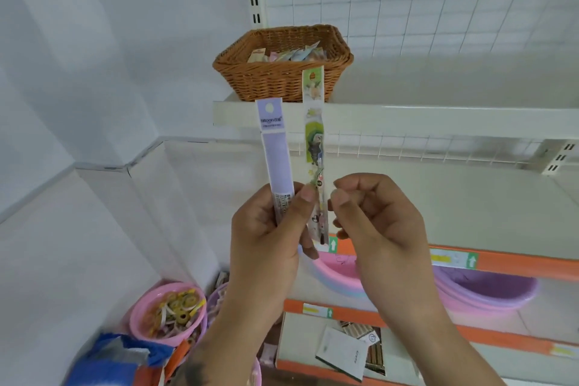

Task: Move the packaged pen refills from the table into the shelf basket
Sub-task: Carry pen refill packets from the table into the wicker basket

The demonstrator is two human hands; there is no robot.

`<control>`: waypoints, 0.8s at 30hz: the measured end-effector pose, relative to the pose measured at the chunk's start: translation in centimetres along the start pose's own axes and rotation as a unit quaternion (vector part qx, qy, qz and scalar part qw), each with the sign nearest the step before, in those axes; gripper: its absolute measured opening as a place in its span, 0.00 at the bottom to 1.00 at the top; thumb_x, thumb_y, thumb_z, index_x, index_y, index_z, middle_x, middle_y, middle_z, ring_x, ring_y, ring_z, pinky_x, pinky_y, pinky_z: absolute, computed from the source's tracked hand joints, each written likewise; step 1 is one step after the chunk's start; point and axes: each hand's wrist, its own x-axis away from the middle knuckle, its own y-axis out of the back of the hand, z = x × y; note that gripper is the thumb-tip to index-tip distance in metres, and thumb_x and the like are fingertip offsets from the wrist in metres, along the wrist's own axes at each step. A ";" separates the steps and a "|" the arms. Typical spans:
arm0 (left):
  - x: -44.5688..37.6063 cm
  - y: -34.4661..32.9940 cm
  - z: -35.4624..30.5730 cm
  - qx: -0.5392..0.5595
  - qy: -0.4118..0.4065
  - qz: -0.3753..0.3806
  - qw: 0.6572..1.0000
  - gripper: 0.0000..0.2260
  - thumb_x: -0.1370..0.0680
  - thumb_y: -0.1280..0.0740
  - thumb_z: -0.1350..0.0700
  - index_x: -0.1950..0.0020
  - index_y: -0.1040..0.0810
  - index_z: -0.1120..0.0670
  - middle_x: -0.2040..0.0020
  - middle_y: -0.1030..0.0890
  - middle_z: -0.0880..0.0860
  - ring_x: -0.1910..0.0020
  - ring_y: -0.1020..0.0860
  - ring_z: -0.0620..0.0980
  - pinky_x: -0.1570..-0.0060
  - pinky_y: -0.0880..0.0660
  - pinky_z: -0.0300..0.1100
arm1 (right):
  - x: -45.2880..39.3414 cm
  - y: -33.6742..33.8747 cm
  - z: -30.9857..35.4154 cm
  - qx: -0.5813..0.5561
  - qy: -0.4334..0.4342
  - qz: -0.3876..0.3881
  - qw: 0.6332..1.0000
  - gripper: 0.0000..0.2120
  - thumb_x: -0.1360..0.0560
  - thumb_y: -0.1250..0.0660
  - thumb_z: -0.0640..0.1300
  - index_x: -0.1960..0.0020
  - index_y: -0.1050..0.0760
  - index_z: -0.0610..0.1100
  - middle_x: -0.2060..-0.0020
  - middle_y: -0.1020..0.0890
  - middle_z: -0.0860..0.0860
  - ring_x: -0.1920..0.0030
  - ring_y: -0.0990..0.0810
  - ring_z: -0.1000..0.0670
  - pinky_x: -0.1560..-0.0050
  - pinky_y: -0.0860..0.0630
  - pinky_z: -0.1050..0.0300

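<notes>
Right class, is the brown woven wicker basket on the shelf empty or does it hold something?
Not empty. The brown woven wicker basket holds several pale packets, visible above its rim.
</notes>
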 end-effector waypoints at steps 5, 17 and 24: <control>-2.3 -0.1 -0.8 0.005 0.010 0.044 0.999 0.13 0.23 0.29 0.51 0.56 0.20 0.62 0.71 0.26 0.66 0.75 0.28 0.62 0.72 0.24 0.54 | -1.6 -0.9 0.6 0.095 0.069 0.003 0.993 0.12 0.24 0.24 0.45 0.45 0.24 0.52 0.62 0.15 0.50 0.62 0.18 0.46 0.58 0.22 0.51; -10.5 3.0 -3.2 -0.006 0.046 0.117 0.992 0.15 0.22 0.33 0.46 0.49 0.18 0.59 0.62 0.19 0.52 0.69 0.23 0.55 0.69 0.21 0.47 | -16.3 -4.9 10.5 0.249 0.132 -0.079 0.956 0.05 0.23 0.30 0.40 0.50 0.23 0.48 0.65 0.16 0.50 0.75 0.25 0.58 0.76 0.33 0.68; -11.4 4.1 -3.0 0.014 0.087 0.116 0.989 0.13 0.20 0.35 0.49 0.49 0.20 0.59 0.64 0.18 0.53 0.72 0.21 0.55 0.71 0.21 0.45 | -23.3 -7.1 9.8 0.414 -0.011 -0.012 0.910 0.05 0.26 0.29 0.41 0.51 0.17 0.42 0.57 0.15 0.48 0.57 0.17 0.50 0.60 0.20 0.54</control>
